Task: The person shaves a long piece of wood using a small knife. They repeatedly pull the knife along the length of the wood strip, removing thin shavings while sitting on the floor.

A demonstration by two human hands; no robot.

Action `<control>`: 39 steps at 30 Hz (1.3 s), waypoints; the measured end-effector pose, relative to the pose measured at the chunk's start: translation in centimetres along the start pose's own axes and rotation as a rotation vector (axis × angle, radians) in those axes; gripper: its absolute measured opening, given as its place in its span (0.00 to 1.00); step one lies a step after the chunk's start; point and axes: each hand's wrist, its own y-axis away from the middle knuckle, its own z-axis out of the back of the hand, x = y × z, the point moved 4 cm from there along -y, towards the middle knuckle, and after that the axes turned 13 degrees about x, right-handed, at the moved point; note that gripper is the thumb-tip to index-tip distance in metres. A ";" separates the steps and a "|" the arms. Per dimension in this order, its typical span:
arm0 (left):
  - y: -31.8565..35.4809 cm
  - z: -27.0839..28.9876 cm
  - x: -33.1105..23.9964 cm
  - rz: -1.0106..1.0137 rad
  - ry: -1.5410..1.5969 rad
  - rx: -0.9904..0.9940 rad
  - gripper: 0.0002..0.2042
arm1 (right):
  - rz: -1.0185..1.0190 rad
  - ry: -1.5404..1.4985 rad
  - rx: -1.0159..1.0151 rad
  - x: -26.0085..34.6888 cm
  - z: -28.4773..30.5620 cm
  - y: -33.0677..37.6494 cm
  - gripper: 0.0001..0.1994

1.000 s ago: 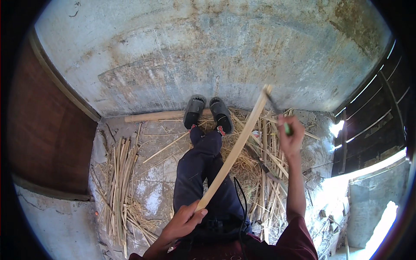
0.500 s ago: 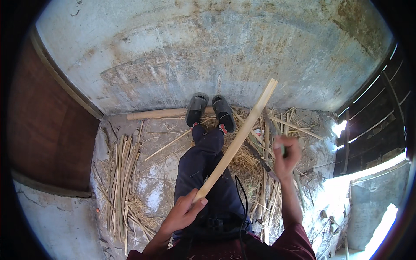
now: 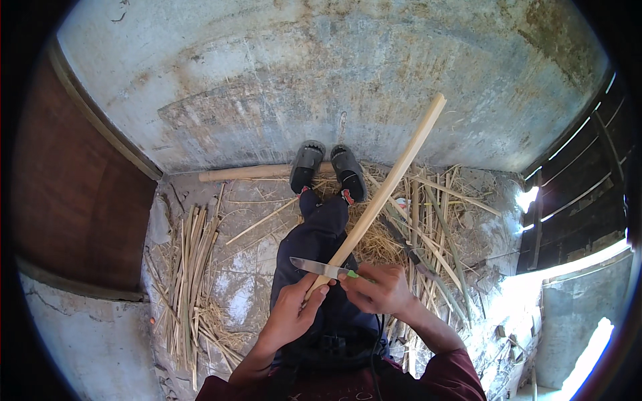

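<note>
My left hand (image 3: pixel 294 314) grips the lower end of a long pale bamboo strip (image 3: pixel 391 180), which slants up and to the right above my legs. In my right hand (image 3: pixel 380 289) is a knife (image 3: pixel 314 267) with a green handle, held just to the right of the strip. Its blade lies across the strip close above my left fingers and points left. The knife seems to touch the strip's upper face; how deep the edge sits cannot be seen.
A bundle of split strips (image 3: pixel 187 267) lies on the floor at left. More sticks (image 3: pixel 438 227), shavings (image 3: pixel 381 240) and a dark-bladed tool (image 3: pixel 411 254) lie at right. A thick pole (image 3: pixel 247 173) rests along the wall (image 3: pixel 334 73), by my shoes (image 3: pixel 307 160).
My right hand has come down and left from beside the strip's upper half, bringing the knife across the strip near my left hand. The strip's far end has swung up and slightly right.
</note>
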 end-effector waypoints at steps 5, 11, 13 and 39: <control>0.4 0.1 -0.6 0.076 -0.052 -0.007 0.09 | -0.018 0.016 -0.052 -1.2 1.1 -0.1 0.08; 0.7 0.0 0.4 0.064 -0.001 -0.072 0.09 | -0.204 0.046 -0.228 -3.5 3.0 0.5 0.08; 0.4 0.1 -0.1 0.074 -0.006 -0.072 0.08 | -0.142 0.006 -0.161 -2.8 2.3 1.2 0.08; 0.4 -0.1 -1.1 -0.019 -0.182 -0.063 0.09 | 0.020 0.044 -0.029 -0.6 2.0 -0.4 0.10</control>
